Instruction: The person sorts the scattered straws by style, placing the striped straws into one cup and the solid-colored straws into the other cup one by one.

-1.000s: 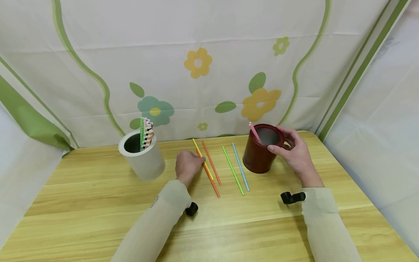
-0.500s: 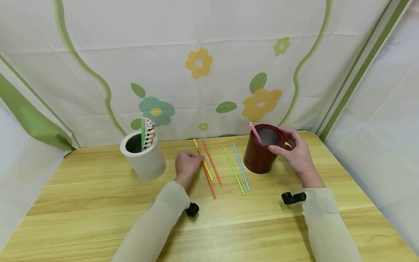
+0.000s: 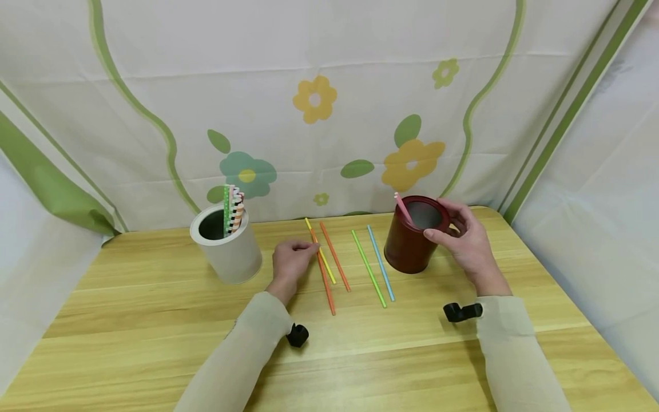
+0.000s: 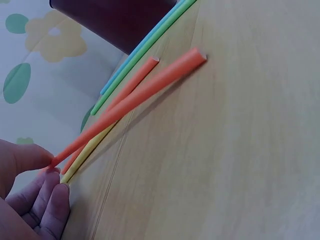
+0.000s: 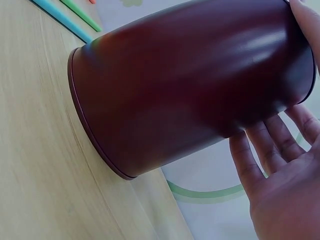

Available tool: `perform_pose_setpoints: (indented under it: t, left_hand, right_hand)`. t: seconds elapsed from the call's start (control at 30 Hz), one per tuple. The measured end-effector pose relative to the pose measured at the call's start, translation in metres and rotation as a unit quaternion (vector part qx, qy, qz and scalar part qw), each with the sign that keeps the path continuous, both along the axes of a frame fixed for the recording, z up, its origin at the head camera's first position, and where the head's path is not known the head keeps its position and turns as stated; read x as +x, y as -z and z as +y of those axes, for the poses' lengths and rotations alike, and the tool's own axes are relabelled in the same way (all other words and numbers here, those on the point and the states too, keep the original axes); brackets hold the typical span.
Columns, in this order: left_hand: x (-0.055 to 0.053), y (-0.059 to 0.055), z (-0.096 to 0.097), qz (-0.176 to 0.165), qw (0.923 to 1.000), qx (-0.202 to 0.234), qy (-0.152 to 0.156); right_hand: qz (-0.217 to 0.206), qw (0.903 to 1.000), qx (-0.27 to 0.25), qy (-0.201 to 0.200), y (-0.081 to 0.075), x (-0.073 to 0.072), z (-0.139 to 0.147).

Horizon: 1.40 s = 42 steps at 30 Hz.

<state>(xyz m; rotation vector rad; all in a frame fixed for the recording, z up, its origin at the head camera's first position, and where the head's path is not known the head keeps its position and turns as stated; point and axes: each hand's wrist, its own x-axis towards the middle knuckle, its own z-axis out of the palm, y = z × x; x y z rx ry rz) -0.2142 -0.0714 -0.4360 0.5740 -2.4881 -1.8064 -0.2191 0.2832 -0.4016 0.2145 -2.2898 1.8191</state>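
My left hand pinches an orange straw near its far end, between thumb and fingertips. In the left wrist view the near end of that orange straw stands a little off the table, with a shadow beneath it. A yellow straw lies under it, and a second orange straw is just to the right. My right hand holds a dark red can by the rim, thumb at the front and fingers behind. The can is upright, with pink straws leaning inside.
A green straw and a blue straw lie between the orange straws and the red can. At the left stands a white can holding several patterned straws. A flowered cloth hangs behind the wooden table.
My left hand has drawn back slightly to the left, and the pinched orange straw's near end has swung left and toward me. The right hand stays on the red can.
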Motion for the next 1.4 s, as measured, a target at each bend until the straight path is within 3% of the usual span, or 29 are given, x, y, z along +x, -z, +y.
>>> perform_pose_setpoints:
  t: [0.33, 0.67, 0.9, 1.2, 1.4]
  left_hand:
    - [0.000, -0.003, 0.000, -0.004, 0.9999, 0.012, -0.010]
    - [-0.001, -0.010, -0.006, 0.001, 0.9904, 0.134, -0.032]
    - [0.003, -0.024, -0.012, 0.012, 0.9856, 0.166, -0.028]
    - [0.005, -0.041, -0.003, 0.056, 0.9681, 0.243, -0.028]
    - [0.006, -0.056, 0.003, 0.083, 0.9634, 0.254, -0.023]
  right_hand:
    - [-0.002, 1.0000, 0.000, 0.003, 0.000, -0.001, 0.000]
    - [0.000, 1.0000, -0.001, -0.002, 0.001, 0.000, 0.002]
    - [-0.002, 1.0000, -0.001, -0.006, 0.001, 0.000, 0.002]
    - [0.001, 1.0000, -0.003, -0.005, 0.002, -0.001, 0.002]
    - [0.000, 1.0000, -0.003, -0.007, 0.002, -0.001, 0.003]
